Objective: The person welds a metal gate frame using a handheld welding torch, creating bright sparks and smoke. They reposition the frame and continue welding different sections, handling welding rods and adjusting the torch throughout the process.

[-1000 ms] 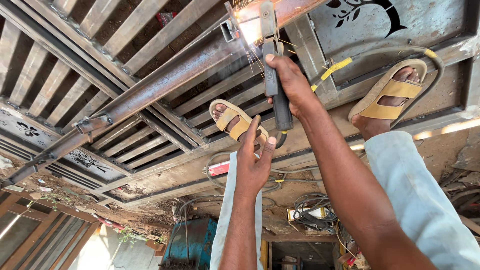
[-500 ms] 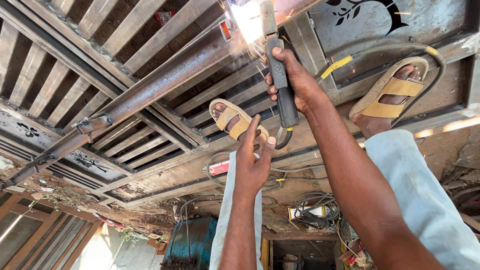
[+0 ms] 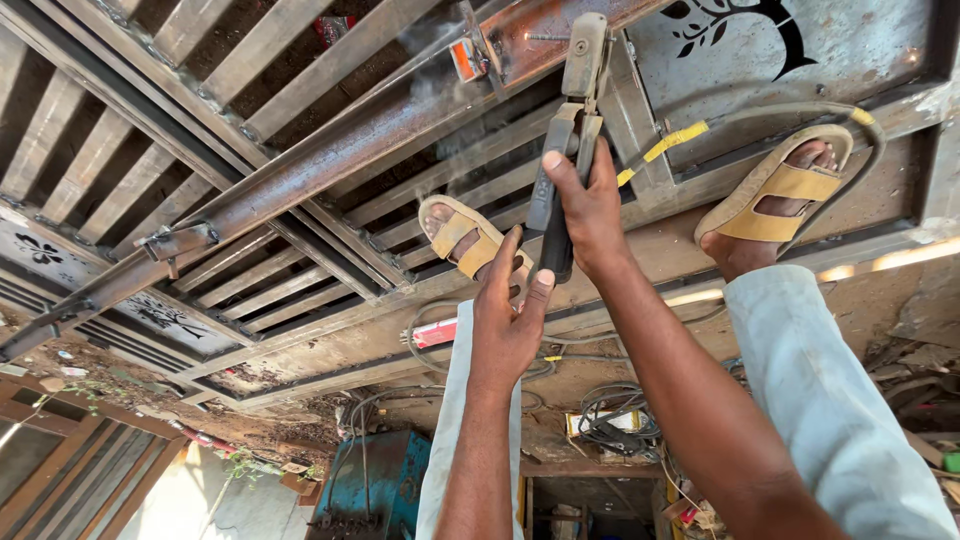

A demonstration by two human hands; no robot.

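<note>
The electrode holder [image 3: 565,130], clenched in the right hand [image 3: 590,205] with the open left hand [image 3: 510,320] steadying beneath, sits against the rusty bar [image 3: 330,160], where a slip could scorch the sandalled foot [image 3: 462,232].

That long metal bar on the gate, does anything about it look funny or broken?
Yes. The long metal bar is rusty brown and lies slanted across the straight grey slats of the gate. Thin smoke drifts near its upper end, by the welding holder gripped in the right hand.
</note>
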